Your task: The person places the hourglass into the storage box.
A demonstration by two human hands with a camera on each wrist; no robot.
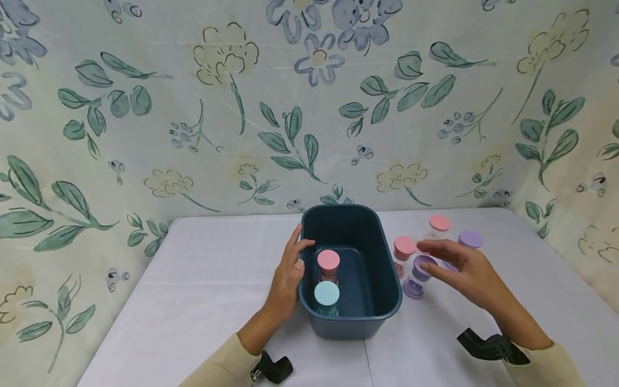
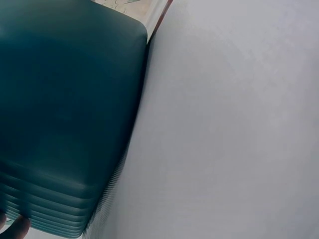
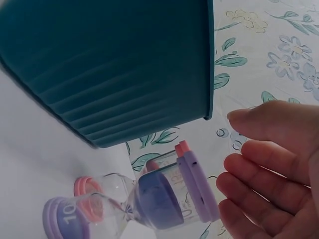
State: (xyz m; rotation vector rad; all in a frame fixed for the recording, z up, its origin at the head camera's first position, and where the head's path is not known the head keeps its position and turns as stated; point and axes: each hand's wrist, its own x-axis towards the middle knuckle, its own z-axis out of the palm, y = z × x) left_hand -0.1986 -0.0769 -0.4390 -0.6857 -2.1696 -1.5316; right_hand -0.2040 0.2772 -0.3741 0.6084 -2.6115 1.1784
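Observation:
A dark teal plastic bin [image 1: 382, 258] stands mid-table and holds a pink-capped sand timer [image 1: 328, 262] and a light-blue-capped one [image 1: 326, 295]. My left hand [image 1: 289, 274] rests flat against the bin's left wall, fingers straight along the rim. To the right of the bin stand a purple sand timer [image 1: 418, 275], a pink one [image 1: 403, 249], another pink one [image 1: 439, 224] and another purple one [image 1: 470, 239]. My right hand [image 1: 452, 260] hovers open just over the near purple timer [image 3: 169, 201], its fingers [image 3: 259, 174] close to the cap without gripping. The left wrist view shows only the bin's wall [image 2: 65, 109].
A white cloth covers the table [image 1: 203, 290]. A floral sheet [image 1: 242, 107] hangs behind and along both sides. The bin's right half holds nothing.

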